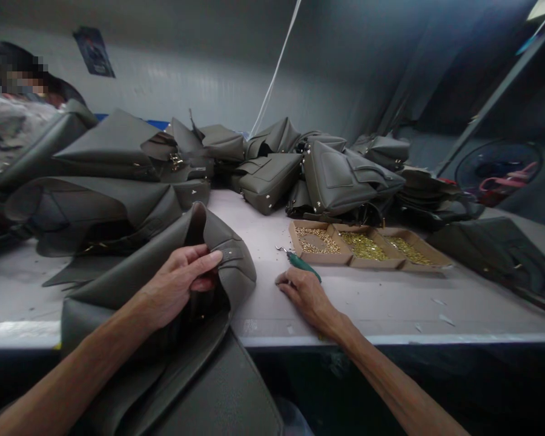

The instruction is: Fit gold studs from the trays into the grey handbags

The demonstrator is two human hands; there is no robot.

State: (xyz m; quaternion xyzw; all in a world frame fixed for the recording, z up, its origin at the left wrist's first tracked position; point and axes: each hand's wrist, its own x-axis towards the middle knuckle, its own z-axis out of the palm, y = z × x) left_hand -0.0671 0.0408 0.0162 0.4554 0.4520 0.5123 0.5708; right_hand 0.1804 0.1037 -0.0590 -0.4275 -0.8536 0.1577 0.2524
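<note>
My left hand (181, 284) grips the folded edge of a grey-green leather bag panel (218, 260) that hangs over the near edge of the white table (390, 303). My right hand (306, 293) rests on the table, fingers curled around a green-handled tool (302, 265) whose metal hook points away from me. Just beyond the tool stand three shallow cardboard trays (367, 245) filled with small brass-coloured fittings.
Several finished grey-green bags (340, 178) are heaped along the back of the table. More leather pieces (100, 194) pile up at the left, with a person (13, 115) behind them. A dark panel (495, 251) lies at the right. A fan (499, 169) stands at far right.
</note>
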